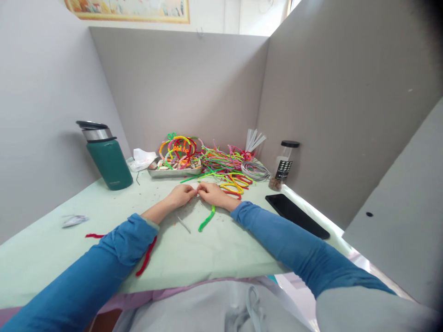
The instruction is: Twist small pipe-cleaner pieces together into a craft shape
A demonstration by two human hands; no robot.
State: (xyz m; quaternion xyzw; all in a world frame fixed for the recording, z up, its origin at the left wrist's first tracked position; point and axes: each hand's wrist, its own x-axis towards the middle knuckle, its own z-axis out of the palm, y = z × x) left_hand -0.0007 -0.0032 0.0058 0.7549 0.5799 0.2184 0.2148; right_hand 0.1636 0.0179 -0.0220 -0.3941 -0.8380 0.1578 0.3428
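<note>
My left hand [182,195] and my right hand [213,195] meet over the middle of the table, fingertips pinched together. Whatever lies between them is too small to make out. A green pipe cleaner [206,220] rests on the cloth just below my right hand, its upper end partly hidden by that hand. Close to my left hand is a thin grey stick [184,224]. A red pipe cleaner [147,258] pokes out from under my left forearm, and a red piece [94,236] shows on the arm's other side. Yellow and red bent pipe cleaners [232,188] lie beyond my right hand.
Behind my hands stand a metal tray [175,173] with pipe-cleaner hoops and a heap of coloured pipe cleaners [221,159]. A wire coil [255,170], a clear bottle [282,168] and a black phone [296,216] are at right. A green flask [110,161] stands left. Grey partitions enclose the table.
</note>
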